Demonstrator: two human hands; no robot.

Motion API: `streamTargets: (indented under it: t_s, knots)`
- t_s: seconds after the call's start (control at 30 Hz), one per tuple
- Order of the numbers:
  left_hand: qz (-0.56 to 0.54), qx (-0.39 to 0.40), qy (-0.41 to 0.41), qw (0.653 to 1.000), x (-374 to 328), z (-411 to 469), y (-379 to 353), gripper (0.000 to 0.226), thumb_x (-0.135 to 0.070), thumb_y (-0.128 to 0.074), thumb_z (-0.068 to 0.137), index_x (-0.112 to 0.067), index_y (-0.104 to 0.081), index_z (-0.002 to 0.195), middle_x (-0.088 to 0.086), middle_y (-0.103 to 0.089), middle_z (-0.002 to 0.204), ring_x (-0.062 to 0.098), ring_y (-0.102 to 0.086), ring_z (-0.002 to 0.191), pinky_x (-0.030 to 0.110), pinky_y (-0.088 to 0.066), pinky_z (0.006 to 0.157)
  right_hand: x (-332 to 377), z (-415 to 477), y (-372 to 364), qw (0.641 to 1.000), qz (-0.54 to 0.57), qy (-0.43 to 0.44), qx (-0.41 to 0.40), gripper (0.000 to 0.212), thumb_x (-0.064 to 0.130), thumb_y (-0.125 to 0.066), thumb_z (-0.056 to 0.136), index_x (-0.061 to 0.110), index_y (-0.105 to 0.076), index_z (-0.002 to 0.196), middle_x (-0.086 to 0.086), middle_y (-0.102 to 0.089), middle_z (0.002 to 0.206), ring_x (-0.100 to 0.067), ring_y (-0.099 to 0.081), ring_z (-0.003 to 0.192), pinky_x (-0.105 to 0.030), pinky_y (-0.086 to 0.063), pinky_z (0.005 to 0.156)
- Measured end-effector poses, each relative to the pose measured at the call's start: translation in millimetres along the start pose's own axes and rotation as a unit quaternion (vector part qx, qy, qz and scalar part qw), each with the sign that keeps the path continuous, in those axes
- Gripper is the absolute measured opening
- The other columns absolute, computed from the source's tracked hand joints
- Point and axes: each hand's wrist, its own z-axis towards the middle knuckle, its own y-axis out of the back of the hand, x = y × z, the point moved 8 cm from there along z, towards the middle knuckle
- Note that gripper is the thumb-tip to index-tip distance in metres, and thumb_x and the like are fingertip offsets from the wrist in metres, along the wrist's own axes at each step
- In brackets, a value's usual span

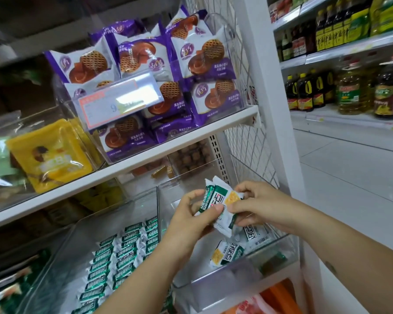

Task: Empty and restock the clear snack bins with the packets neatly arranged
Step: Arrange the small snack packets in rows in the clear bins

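Green-white packets (222, 206) pinched between left hand (191, 219) and right hand (256, 206) — above clear bin (236, 271)

My head camera looks forward and down from close by at my left hand (192, 215) and right hand (261, 206), below the right end of the white shelf (175, 143)

White metal shelves (168, 143) end at a wire mesh panel (243, 137) on a white post (272, 109). Across the pale tiled floor (349, 173), further shelving (340, 55) carries oil bottles (349, 94) under even light.
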Motion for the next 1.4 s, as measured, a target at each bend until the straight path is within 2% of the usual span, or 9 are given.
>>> streamTargets:
  t_s: [0.2,0.43,0.57,0.73,0.8,0.9,1.1,1.3,1.4]
  knots:
    - [0.283,0.064,-0.137,0.947,-30,-11,4,0.051,-0.008,-0.074,0.079,-0.033,-0.048,0.115,-0.008,-0.068,0.104,0.008,-0.068,0.079,0.024,-0.055,0.075,26,-12,-13,0.961,-0.249,0.12,0.028,0.081,0.028,-0.079,0.075,0.042,-0.031,0.138,0.022,-0.045,0.128,0.005,-0.053,0.107,-0.015,-0.05,0.084]
    - [0.394,0.073,-0.197,0.895,-37,-23,24,0.062,-0.038,-0.081,0.07,-0.053,-0.041,0.115,-0.035,-0.052,0.113,-0.012,-0.052,0.102,0.007,-0.044,0.078,22,-13,-32,0.945,-0.295,0.129,0.061,0.059,0.027,-0.083,0.07,0.04,-0.045,0.113,0.018,-0.061,0.101,0.007,-0.062,0.083,-0.014,-0.049,0.063]
    - [0.372,-0.008,-0.208,0.904,-29,-12,61,0.044,-0.055,-0.07,0.068,-0.049,-0.05,0.107,-0.028,-0.059,0.107,-0.012,-0.053,0.1,0.003,-0.04,0.081,13,3,-39,0.947,-0.297,0.108,0.054,0.047,0.024,-0.083,0.069,0.036,-0.049,0.098,0.01,-0.066,0.091,-0.001,-0.064,0.072,-0.024,-0.054,0.059]
    - [0.289,-0.169,-0.188,0.923,-1,12,127,0.019,-0.021,-0.062,0.091,-0.039,-0.058,0.095,-0.014,-0.062,0.103,-0.009,-0.055,0.09,0.003,-0.038,0.072,8,61,-43,0.923,-0.366,0.116,0.016,0.047,0.019,-0.082,0.069,0.031,-0.048,0.099,0.007,-0.064,0.095,-0.002,-0.062,0.074,-0.021,-0.049,0.057]
    - [0.219,-0.175,-0.169,0.945,14,18,137,0.02,-0.017,-0.063,0.09,-0.037,-0.063,0.089,-0.005,-0.068,0.091,0.005,-0.06,0.079,0.015,-0.044,0.067,-8,90,-55,0.911,-0.398,0.107,0.025,0.05,0.022,-0.083,0.068,0.03,-0.048,0.102,0.005,-0.062,0.101,-0.013,-0.062,0.087,-0.028,-0.051,0.069]
    - [0.202,-0.163,-0.185,0.948,18,23,140,0.018,-0.015,-0.064,0.089,-0.032,-0.067,0.084,-0.011,-0.069,0.094,-0.006,-0.06,0.077,0.009,-0.045,0.069,-27,131,-68,0.9,-0.425,0.093,0.016,0.058,0.018,-0.083,0.07,0.014,-0.05,0.117,-0.003,-0.06,0.105,-0.023,-0.062,0.098,-0.034,-0.052,0.08]
    - [0.178,-0.144,-0.189,0.955,24,23,141,0.023,-0.02,-0.063,0.088,-0.035,-0.068,0.071,-0.023,-0.065,0.101,-0.007,-0.06,0.091,0.006,-0.044,0.073,-49,187,-85,0.885,-0.459,0.075,0.026,0.073,0.019,-0.08,0.073,0.015,-0.04,0.134,-0.006,-0.054,0.123,-0.025,-0.051,0.113,-0.025,-0.043,0.081]
    - [0.191,-0.148,-0.2,0.95,22,24,139,0.023,-0.022,-0.061,0.088,-0.037,-0.066,0.071,-0.024,-0.063,0.1,-0.007,-0.059,0.093,0.01,-0.046,0.076,-57,192,-90,0.913,-0.403,0.057,0.009,0.07,0.019,-0.083,0.071,0.013,-0.043,0.128,-0.003,-0.048,0.119,-0.02,-0.052,0.105,-0.027,-0.046,0.079]
    - [0.196,-0.149,-0.207,0.947,21,23,138,0.022,-0.022,-0.06,0.089,-0.036,-0.066,0.074,-0.023,-0.062,0.102,-0.008,-0.058,0.095,0.007,-0.044,0.075,-51,189,-79,0.886,-0.458,0.069,-0.02,0.06,0.024,-0.083,0.071,0.012,-0.05,0.12,-0.004,-0.058,0.114,-0.021,-0.056,0.104,-0.022,-0.038,0.071]
